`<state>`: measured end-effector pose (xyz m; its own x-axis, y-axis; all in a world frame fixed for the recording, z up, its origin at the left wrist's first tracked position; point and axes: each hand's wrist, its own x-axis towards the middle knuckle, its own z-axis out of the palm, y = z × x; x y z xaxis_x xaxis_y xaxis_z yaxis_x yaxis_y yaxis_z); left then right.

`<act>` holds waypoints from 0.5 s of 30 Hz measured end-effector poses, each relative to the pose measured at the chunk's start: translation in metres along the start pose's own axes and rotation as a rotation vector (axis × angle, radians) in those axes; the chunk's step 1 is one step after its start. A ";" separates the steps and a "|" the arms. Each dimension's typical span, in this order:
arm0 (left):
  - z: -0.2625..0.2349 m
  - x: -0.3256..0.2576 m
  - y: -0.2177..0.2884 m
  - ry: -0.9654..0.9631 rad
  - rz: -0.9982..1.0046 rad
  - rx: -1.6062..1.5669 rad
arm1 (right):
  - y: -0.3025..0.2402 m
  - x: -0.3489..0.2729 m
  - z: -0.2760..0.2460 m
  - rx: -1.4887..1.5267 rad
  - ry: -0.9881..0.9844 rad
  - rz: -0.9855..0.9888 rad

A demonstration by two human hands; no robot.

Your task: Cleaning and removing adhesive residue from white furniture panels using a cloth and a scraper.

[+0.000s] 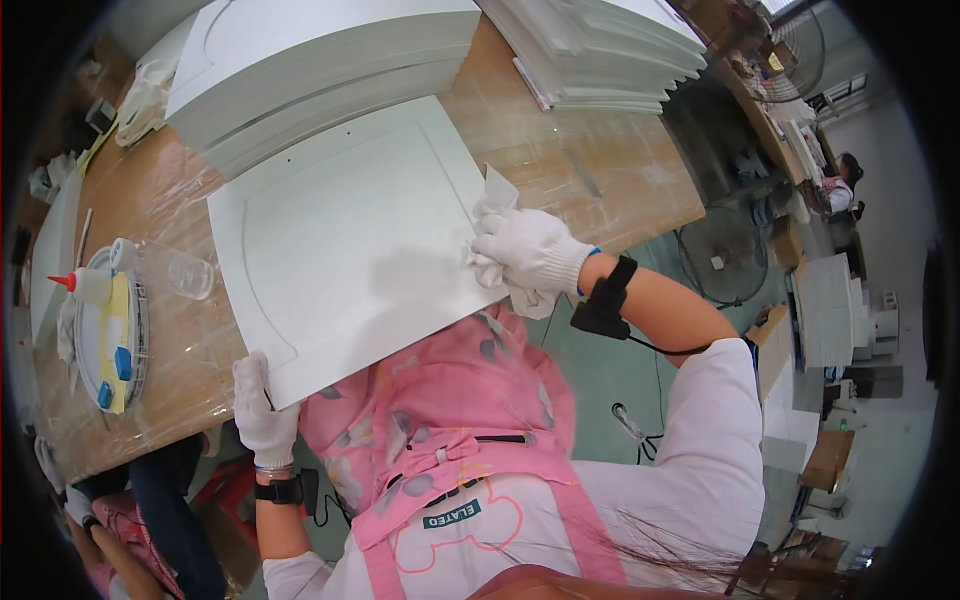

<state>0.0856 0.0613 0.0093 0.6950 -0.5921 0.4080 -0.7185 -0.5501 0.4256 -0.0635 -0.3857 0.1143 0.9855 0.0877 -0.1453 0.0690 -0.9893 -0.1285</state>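
A white flat panel (350,240) with a shallow grooved border and two small dark dots near its far edge lies at the table's front edge. At its near left corner, my left hand (264,412), in a white knit glove, grips the panel's edge. My right hand (528,250), gloved the same way, is closed around a crumpled white cloth (497,192). That cloth rests against the panel's right edge, and part of it hangs below the hand. The fingers inside its folds are partly hidden.
Stacked white panels (330,85) stand just beyond, with another stack (600,50) at the far right. On the left are a round tray (88,345), a white bottle with a red tip (92,287) and a clear bottle (180,270). A fan (722,258) stands right of the table.
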 end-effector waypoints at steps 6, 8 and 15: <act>0.004 0.006 0.004 0.037 0.095 0.052 | 0.039 0.091 -0.006 0.083 0.152 0.191; 0.006 0.006 0.005 0.049 0.098 0.080 | 0.042 0.096 -0.012 0.064 0.129 0.206; -0.004 0.011 0.011 0.001 0.095 0.052 | 0.027 0.017 0.001 0.142 -0.038 -0.075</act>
<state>0.0858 0.0507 0.0215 0.6239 -0.6422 0.4454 -0.7814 -0.5216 0.3425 -0.0451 -0.4106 0.1074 0.9715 0.1681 -0.1670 0.1173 -0.9536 -0.2774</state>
